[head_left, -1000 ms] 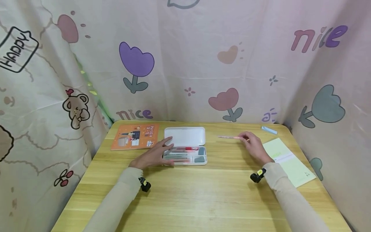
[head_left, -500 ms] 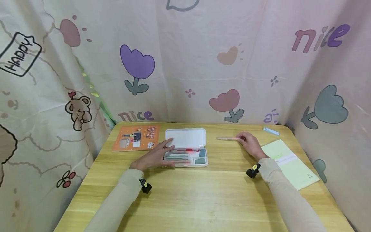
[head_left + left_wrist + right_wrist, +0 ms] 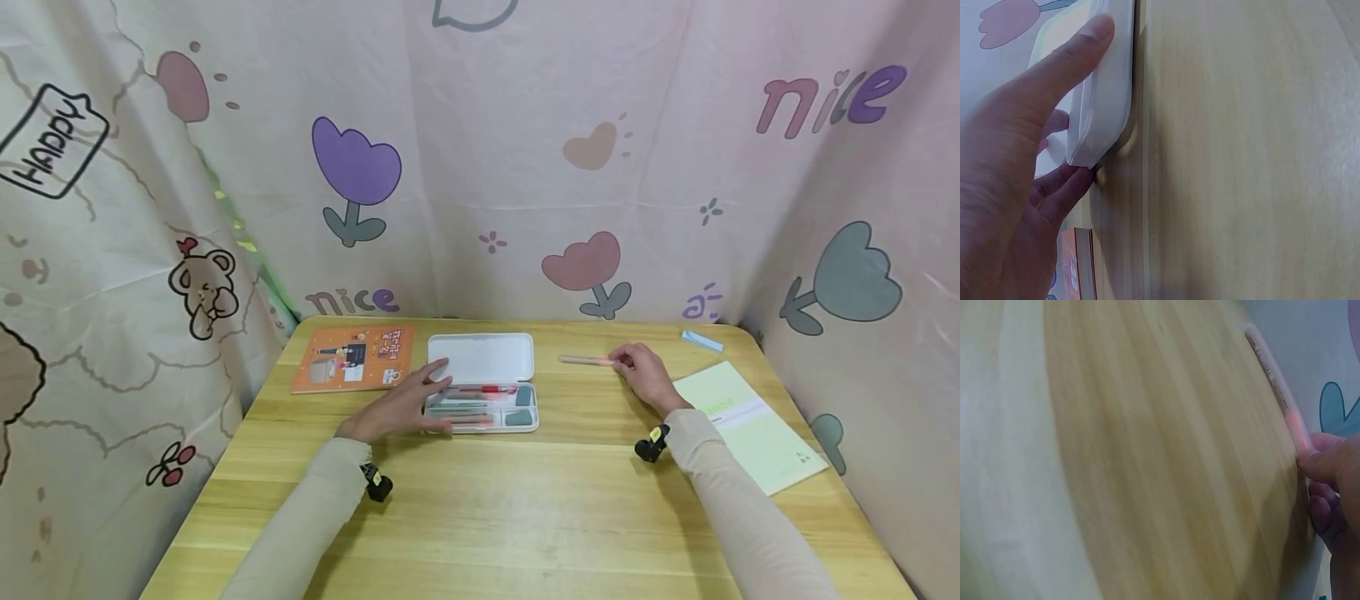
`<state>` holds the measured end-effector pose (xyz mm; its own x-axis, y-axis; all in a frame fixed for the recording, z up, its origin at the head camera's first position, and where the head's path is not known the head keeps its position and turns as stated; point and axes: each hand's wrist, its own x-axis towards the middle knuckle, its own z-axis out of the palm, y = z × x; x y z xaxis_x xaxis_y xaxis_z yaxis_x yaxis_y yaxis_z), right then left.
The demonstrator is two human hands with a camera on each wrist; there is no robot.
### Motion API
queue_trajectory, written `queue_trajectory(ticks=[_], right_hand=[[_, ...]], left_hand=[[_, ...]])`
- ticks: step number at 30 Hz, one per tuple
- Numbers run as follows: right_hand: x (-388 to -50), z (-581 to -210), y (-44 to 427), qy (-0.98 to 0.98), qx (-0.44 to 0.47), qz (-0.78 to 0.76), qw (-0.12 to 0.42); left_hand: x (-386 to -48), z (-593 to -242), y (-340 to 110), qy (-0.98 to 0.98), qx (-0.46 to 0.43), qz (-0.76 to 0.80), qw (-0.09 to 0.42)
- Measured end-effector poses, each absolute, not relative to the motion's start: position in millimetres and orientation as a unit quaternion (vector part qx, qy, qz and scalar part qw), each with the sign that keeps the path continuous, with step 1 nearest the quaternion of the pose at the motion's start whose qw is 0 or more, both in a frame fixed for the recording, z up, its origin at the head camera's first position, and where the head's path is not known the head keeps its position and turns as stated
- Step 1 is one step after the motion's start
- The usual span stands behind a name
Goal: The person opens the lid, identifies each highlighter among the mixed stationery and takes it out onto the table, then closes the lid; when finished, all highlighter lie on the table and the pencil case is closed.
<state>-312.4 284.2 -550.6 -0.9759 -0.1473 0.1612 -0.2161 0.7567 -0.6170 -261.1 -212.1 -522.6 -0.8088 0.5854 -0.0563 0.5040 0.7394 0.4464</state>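
Observation:
A white pencil case [image 3: 480, 358] lies with its lid folded back. Its tray holds a red-marked pen [image 3: 495, 389], several other slim pens or pencils and two grey-green blocks [image 3: 517, 417]. My left hand [image 3: 397, 406] grips the case's left end; in the left wrist view the thumb [image 3: 1079, 56] lies along the front wall and other fingers reach round the end. To the right of the case, my right hand [image 3: 643, 373] pinches one end of a slim pink pen [image 3: 585, 360] between thumb and fingers. Dark lettering runs along the pen's barrel [image 3: 1269, 365] in the right wrist view.
An orange book [image 3: 352, 358] lies to the left of the case at the table's back. A pale green notebook [image 3: 750, 433] lies at the right, partly under the right sleeve. Farther back is a small light-blue strip [image 3: 702, 341]. Printed curtains [image 3: 480, 167] hang around the wooden table [image 3: 495, 517].
My right hand has shifted slightly left with the pen, nearer the pencil case. The left hand stays at the case. The head view has tilted a little.

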Motion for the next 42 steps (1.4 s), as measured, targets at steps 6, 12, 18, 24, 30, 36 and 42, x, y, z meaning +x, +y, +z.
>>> queue_trajectory(ticks=[6,12,18,24,30,36,42], right_hand=[[-311.5,-550.2,283.4,-0.936,0.097,0.335,0.056],[-311.5,-550.1,283.3,-0.937,0.094,0.333,0.050],[-310.5,-552.0,284.6,-0.936,0.091,0.337,0.044],[-307.5,-551.0,287.0,-0.928,0.094,0.356,0.055],[-306.5,-539.0,274.8,-0.913,0.098,0.379,0.119],[-295.2,-517.1,228.7,-0.894,0.145,0.408,0.113],[-279.1,-515.7,175.4,-0.888,0.220,0.401,0.039]], left_hand=[[-261.0,-521.5,-211.7,0.926,0.294,0.217,0.097],[-260.5,-521.3,-211.4,0.927,0.292,0.215,0.101],[-260.4,-520.8,-210.9,0.926,0.289,0.217,0.107],[-261.1,-520.4,-210.6,0.927,0.284,0.219,0.111],[-261.9,-520.8,-211.5,0.928,0.280,0.220,0.111],[-261.2,-519.6,-211.3,0.926,0.281,0.226,0.108],[-260.8,-520.0,-210.8,0.927,0.282,0.223,0.106]])
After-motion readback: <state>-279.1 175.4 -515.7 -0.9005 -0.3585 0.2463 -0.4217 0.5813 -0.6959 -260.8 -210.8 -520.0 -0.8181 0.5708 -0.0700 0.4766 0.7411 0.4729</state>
